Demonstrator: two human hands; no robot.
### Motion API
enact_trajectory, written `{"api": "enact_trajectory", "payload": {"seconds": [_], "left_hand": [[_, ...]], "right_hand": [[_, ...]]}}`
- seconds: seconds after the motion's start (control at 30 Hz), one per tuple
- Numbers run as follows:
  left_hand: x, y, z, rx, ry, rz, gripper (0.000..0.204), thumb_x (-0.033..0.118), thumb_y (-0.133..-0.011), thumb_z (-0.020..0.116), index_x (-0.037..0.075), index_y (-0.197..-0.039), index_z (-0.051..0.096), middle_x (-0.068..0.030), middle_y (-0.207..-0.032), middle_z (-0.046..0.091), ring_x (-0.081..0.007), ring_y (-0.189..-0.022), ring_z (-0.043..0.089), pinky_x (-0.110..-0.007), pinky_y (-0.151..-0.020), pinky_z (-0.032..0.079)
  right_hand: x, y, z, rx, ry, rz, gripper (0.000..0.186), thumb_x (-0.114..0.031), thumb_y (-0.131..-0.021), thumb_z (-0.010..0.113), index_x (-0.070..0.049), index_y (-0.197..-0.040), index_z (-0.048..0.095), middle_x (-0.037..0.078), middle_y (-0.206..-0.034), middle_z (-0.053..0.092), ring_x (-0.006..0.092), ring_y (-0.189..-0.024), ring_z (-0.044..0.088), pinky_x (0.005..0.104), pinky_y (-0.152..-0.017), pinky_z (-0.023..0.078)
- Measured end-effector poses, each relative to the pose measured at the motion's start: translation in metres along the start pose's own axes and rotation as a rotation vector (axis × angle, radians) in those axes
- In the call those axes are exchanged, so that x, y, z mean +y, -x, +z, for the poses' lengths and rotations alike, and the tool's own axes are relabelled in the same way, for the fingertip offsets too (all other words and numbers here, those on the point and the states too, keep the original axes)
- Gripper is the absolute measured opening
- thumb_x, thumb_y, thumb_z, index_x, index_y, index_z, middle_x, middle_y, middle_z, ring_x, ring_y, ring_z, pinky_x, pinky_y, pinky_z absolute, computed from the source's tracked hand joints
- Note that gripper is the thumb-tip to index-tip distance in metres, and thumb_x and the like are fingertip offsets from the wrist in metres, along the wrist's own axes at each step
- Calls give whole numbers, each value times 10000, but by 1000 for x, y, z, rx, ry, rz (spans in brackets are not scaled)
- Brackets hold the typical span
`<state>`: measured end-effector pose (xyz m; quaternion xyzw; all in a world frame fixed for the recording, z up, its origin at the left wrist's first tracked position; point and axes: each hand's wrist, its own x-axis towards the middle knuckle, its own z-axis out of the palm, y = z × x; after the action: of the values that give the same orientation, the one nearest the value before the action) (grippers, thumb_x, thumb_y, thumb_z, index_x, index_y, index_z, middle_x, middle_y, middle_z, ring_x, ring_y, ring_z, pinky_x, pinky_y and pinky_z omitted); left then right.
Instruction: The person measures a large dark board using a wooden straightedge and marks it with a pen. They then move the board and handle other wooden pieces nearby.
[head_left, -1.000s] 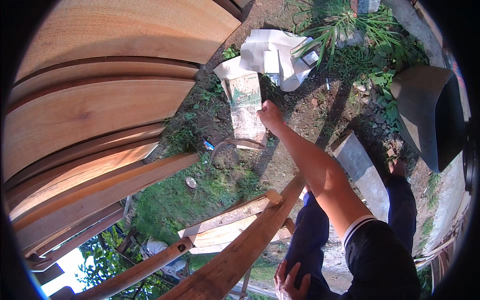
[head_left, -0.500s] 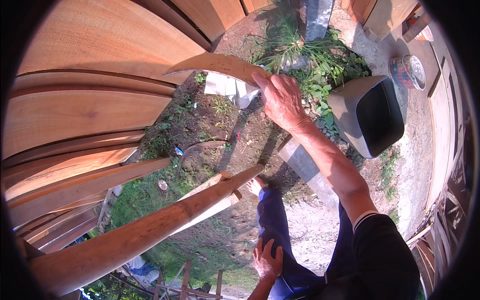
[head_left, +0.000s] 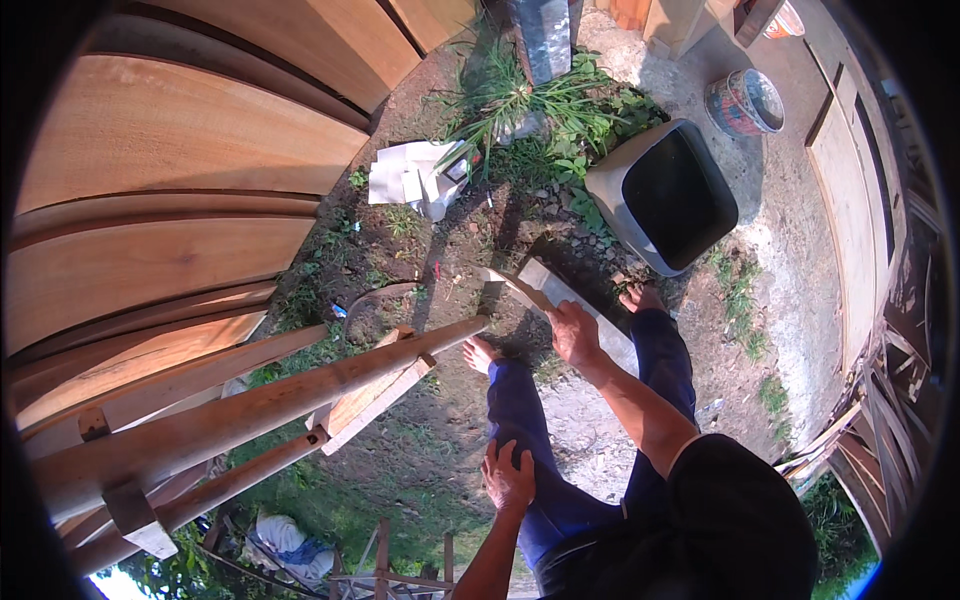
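Observation:
My right hand (head_left: 575, 336) is closed around one end of a curved, tapering brown blade-like piece (head_left: 522, 288). Its narrow end points left and away, in front of my feet, near a flat grey slab (head_left: 610, 335). Whether it is metal or wood I cannot tell, and the gripped end is hidden in my fist. My left hand (head_left: 510, 478) lies on my left trouser leg (head_left: 522, 425) at about the knee, fingers spread and holding nothing.
Wide wooden boards (head_left: 180, 130) stand along the left. A round pole (head_left: 290, 388) slants in from the lower left beside a squared timber (head_left: 375, 405). Beyond the slab are a grey bin (head_left: 612, 195), a paint bucket (head_left: 728, 108), pale papers (head_left: 405, 178) and a post (head_left: 541, 45).
My right hand has come down and nearer my legs, bringing the curved piece from above the papers to near the slab. My left hand stays on the leg. The view has shifted.

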<state>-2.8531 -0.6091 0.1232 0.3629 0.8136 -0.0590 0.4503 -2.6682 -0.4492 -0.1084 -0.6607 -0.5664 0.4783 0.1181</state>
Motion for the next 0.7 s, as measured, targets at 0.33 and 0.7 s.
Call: {"api": "enact_trajectory", "payload": {"seconds": [0.33, 0.7], "left_hand": [[58, -45, -54, -283, 890, -37, 498, 435, -1046, 500, 46, -1338, 609, -93, -1289, 655, -241, -1169, 614, -407, -995, 484], [199, -17, -128, -216, 1432, 357, 378, 239, -991, 668, 73, -1325, 606, -54, -1224, 675, -198, -1115, 633, -371, -968, 518]], "right_hand": [[-147, 39, -185, 57, -1074, 134, 211, -129, -1007, 629, -25, -1191, 636, -54, -875, 588, 33, -782, 505, 233, -717, 431], [-280, 71, -291, -133, -256, -191, 726, -102, -981, 603, -98, -1612, 243, 221, -1380, 601, 305, -1137, 671, 355, -893, 532]]}}
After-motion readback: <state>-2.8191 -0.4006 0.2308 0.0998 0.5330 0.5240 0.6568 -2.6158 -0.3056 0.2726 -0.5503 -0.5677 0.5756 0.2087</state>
